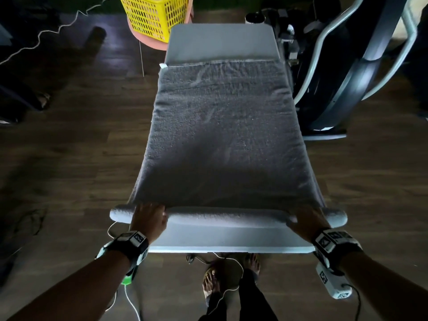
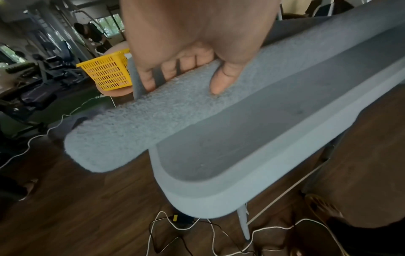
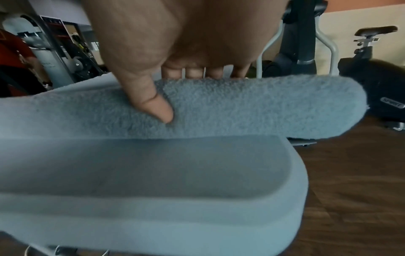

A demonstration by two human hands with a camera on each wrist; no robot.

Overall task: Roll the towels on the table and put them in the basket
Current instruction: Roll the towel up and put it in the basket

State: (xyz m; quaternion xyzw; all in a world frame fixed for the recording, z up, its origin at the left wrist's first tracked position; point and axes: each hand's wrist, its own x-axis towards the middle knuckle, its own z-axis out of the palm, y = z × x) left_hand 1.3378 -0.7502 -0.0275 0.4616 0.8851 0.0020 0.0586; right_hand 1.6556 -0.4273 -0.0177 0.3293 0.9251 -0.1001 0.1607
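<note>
A grey towel [image 1: 222, 126] lies lengthwise on the narrow white table [image 1: 220, 40]. Its near end is wound into a thin roll [image 1: 227, 216] that sticks out past both table sides. My left hand [image 1: 149, 216] grips the roll [image 2: 153, 121] near its left end, fingers over the top and thumb on the near side. My right hand [image 1: 303, 218] grips the roll [image 3: 263, 107] near its right end the same way. The yellow basket [image 1: 150, 17] stands beyond the table's far left corner, also visible in the left wrist view [image 2: 107, 72].
The basket sits on a pink stool [image 1: 148, 40]. A large exercise machine [image 1: 347, 77] stands close along the table's right side. Cables [image 1: 129, 304] trail over the wooden floor by my feet [image 1: 210, 283]. An exercise bike [image 3: 372, 69] stands further right.
</note>
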